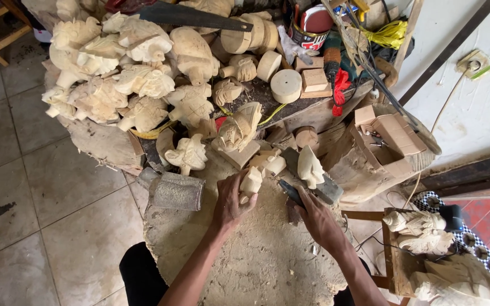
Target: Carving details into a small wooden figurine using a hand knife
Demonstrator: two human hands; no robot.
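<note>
A carver's left hand [231, 198] closes around a small pale wood figure [250, 184], pressing it down on the sawdust-covered stump [256, 260] that serves as the counter, while the right hand [316, 218] grips a dark-handled chisel [291, 194] whose tip points toward the piece from its 3 o'clock side. The figure sits at the centre of the view, at 12 o'clock from the left hand's knuckles and just beside the tool; whether the blade touches the wood cannot be told. Judged from its rough, rounded outline, the piece appears only partly shaped, with fine detail still to cut. At 11 o'clock, a heap of carved figures [131, 73] looks more finished, suggesting many are already done. A wooden mallet [174, 191] lies at 9 o'clock, just beside the left hand, untouched. A handsaw [191, 17] rests across the heap at 12 o'clock. At 4 o'clock, more carvings [426, 235] fill a low crate, well apart from the hands. Shavings cover the stump beneath both wrists.
</note>
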